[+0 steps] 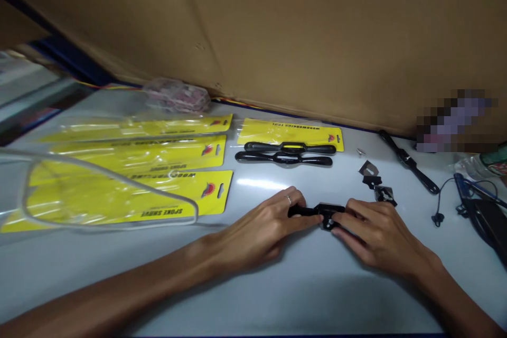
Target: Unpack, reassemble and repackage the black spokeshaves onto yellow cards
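Note:
A black spokeshave (331, 209) lies low over the table between my hands, with a small dark plate and a shiny screw at its middle. My left hand (273, 222), wearing a ring, grips its left handle, and a finger reaches to the plate. My right hand (372, 224) is closed around the right side, its fingertips at the screw. Much of the handles is hidden by my fingers. Just beyond my right hand lie a thin metal blade (368, 168), a black cap plate (372, 182) and another plate stack (385, 196).
Two black spokeshave bodies (283, 158) lie by a yellow package (273, 132); another body (410, 161) is at right. Several yellow blister packs (198, 190) and a white cable loop (119, 169) cover the left. Small screws (360, 152), earphones (437, 219) and a cardboard wall (297, 37) surround the work.

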`<state>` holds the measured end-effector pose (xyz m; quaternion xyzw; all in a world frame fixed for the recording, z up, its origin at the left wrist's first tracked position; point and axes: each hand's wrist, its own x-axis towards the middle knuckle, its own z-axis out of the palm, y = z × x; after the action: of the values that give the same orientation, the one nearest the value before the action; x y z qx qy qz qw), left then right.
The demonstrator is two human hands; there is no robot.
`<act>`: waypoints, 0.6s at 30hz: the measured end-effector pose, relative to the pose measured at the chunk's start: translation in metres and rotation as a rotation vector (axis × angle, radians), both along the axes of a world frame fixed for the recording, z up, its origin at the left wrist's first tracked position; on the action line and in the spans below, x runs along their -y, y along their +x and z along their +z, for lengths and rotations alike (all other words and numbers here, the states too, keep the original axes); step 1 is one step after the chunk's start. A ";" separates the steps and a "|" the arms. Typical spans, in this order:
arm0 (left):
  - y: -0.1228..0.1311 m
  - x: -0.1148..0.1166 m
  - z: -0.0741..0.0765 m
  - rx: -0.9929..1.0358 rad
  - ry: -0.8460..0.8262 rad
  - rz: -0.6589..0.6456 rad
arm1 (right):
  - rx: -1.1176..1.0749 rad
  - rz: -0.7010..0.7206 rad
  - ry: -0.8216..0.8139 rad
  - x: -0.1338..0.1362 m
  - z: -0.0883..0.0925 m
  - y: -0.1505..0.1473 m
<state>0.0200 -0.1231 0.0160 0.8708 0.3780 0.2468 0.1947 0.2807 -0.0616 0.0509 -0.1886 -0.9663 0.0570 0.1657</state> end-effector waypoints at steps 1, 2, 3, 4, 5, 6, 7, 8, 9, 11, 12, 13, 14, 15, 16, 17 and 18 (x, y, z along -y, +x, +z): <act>0.000 0.000 -0.001 0.001 0.003 -0.001 | -0.014 -0.007 0.006 0.001 -0.002 -0.002; 0.001 0.001 -0.001 0.002 0.006 -0.002 | -0.028 -0.017 0.008 0.002 -0.004 -0.005; 0.001 0.001 -0.002 0.001 0.010 -0.002 | -0.037 -0.027 0.006 0.004 -0.007 -0.008; 0.001 0.002 -0.002 -0.002 0.013 -0.003 | -0.046 -0.045 -0.002 0.006 -0.009 -0.011; 0.001 0.002 -0.002 -0.006 0.014 -0.004 | -0.063 -0.066 -0.015 0.008 -0.011 -0.014; 0.002 0.003 -0.002 -0.010 0.014 -0.006 | -0.087 -0.088 -0.037 0.010 -0.013 -0.016; 0.002 0.003 -0.002 -0.014 0.013 -0.006 | -0.115 -0.111 -0.065 0.012 -0.014 -0.018; 0.002 0.003 -0.002 -0.015 0.015 -0.005 | -0.149 -0.131 -0.093 0.012 -0.014 -0.018; 0.002 0.003 -0.001 -0.013 0.018 -0.006 | -0.180 -0.144 -0.114 0.012 -0.013 -0.017; 0.001 0.003 -0.001 -0.006 0.026 -0.005 | -0.201 -0.149 -0.112 0.008 -0.008 -0.011; 0.001 0.003 0.000 -0.004 0.028 -0.002 | -0.185 -0.151 -0.086 0.004 -0.005 -0.006; 0.001 0.003 0.000 -0.003 0.028 0.001 | -0.155 -0.151 -0.057 0.001 -0.001 -0.001; 0.000 0.003 0.000 -0.005 0.027 0.002 | -0.111 -0.151 -0.039 -0.002 0.002 0.004; 0.000 0.003 0.000 -0.007 0.028 0.004 | -0.060 -0.150 -0.037 -0.005 0.005 0.009; 0.000 0.003 0.000 -0.007 0.031 0.008 | -0.007 -0.151 -0.049 -0.008 0.008 0.013; 0.000 0.003 0.000 -0.009 0.032 0.010 | 0.045 -0.152 -0.072 -0.009 0.010 0.015; 0.000 0.003 0.000 -0.012 0.031 0.012 | 0.094 -0.151 -0.098 -0.010 0.011 0.017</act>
<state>0.0198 -0.1263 0.0161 0.8729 0.3803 0.2487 0.1776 0.2973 -0.0515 0.0617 -0.2714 -0.9520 0.0826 0.1147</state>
